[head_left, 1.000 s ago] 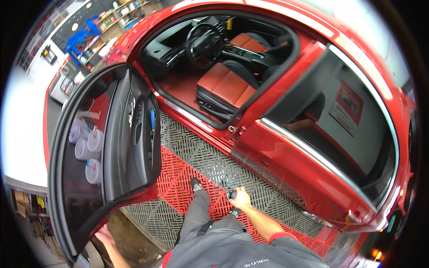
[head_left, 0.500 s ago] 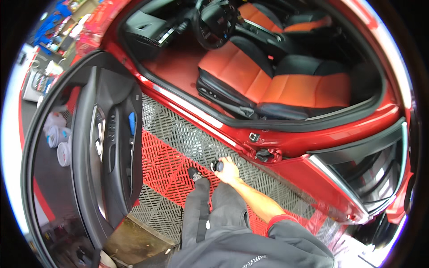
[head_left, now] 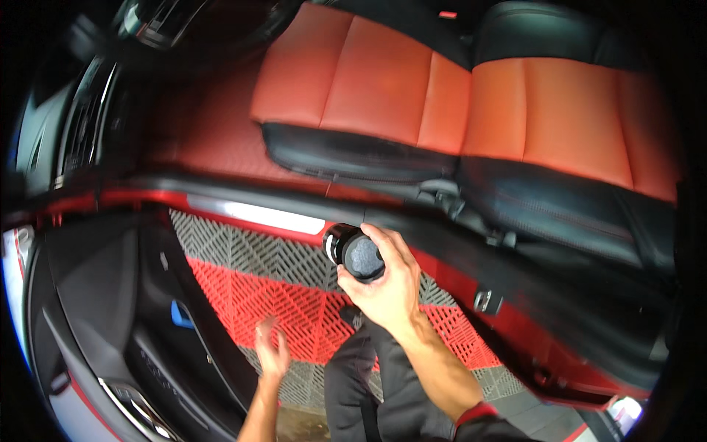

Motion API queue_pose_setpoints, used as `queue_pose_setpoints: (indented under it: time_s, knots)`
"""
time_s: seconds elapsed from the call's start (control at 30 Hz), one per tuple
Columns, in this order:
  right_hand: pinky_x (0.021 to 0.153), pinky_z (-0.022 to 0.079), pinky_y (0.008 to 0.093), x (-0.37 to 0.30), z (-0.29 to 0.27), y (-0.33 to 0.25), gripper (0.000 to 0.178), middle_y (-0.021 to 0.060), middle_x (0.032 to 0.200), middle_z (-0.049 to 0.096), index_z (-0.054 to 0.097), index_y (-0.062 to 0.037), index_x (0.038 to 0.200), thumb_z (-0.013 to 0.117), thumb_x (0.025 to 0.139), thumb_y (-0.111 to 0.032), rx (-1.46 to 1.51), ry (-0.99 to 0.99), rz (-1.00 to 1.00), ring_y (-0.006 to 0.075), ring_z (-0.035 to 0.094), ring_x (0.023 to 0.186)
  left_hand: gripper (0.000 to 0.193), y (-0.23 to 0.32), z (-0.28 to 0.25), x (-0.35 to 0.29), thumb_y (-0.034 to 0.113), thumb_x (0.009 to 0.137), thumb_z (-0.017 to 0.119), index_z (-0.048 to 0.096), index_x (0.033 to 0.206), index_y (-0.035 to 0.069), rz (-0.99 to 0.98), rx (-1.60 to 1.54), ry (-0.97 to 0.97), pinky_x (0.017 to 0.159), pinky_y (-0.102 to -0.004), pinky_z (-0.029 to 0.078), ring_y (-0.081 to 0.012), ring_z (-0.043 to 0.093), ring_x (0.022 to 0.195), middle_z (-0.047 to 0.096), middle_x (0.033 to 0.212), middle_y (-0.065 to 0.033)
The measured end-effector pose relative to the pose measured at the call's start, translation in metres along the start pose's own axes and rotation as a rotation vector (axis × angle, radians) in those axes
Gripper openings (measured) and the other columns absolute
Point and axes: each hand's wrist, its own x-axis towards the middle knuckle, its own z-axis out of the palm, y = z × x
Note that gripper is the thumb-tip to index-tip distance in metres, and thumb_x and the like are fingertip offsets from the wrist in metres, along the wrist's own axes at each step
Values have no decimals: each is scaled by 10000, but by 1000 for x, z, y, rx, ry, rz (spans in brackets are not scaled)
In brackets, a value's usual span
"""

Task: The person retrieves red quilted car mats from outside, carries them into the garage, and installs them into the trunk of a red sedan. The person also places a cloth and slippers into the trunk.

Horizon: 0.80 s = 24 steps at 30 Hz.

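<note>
My right hand point(head_left: 390, 283) grips a short black cylinder with a round grey end point(head_left: 364, 256). A white band shows on the cylinder's side, but its exact kind is unclear. It is beside the red car's door sill, whose bright metal strip point(head_left: 258, 216) runs to its left. Lower and to the left, my left hand point(head_left: 272, 350) holds nothing, its fingers apart and slightly blurred. That hand is between my legs and the open car door point(head_left: 96, 287), touching neither.
Beyond the sill is an orange and black leather seat point(head_left: 383, 81), with a red floor mat point(head_left: 228, 140) to its left. A blue item point(head_left: 181, 314) sits in the door pocket. Red and grey grid tiles point(head_left: 272, 306) cover the floor. A door striker point(head_left: 482, 300) is on the right pillar.
My view has moved closer to the seat and sill. The right hand has brought the black cylinder up beside the sill. My left hand has come into view.
</note>
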Motion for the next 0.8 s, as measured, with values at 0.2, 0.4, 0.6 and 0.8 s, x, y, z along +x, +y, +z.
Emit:
queue_pose_setpoints:
  time_s: [0.2, 0.4, 0.6, 0.8]
  knots:
    - [761, 511, 333, 164, -38, 7, 497, 178, 963, 617, 592, 34, 1029, 761, 566, -26, -44, 328, 10, 291, 634, 867, 395, 200, 58, 390, 93, 798, 532, 498, 1183, 14, 567, 298, 313, 1037, -478, 271, -405, 358, 1229, 429, 1302, -206]
    - [766, 501, 387, 326, -66, 30, 850, 162, 914, 617, 347, -38, 1329, 761, 588, -84, -150, 226, 87, 331, 633, 855, 715, 266, 149, 523, 341, 818, 477, 225, 1421, 52, -70, 606, 514, 1036, -647, 50, -425, 93, 1367, 169, 1490, -181]
    - [725, 515, 444, 487, -75, 8, 1067, 249, 893, 633, 84, -80, 1451, 756, 625, -153, -450, -372, 240, 388, 640, 774, 768, 265, 151, 539, 316, 775, 483, 182, 1429, 52, -59, 582, 504, 1026, -651, -9, -448, 31, 1365, 109, 1507, -164]
    - [751, 518, 429, 562, -58, 4, 1042, 236, 887, 633, 134, -62, 1443, 758, 619, -192, -549, -365, 130, 370, 640, 794, 816, 268, 150, 547, 360, 752, 456, 147, 1436, 41, -134, 613, 443, 1033, -639, -57, -449, -16, 1368, 68, 1516, -162]
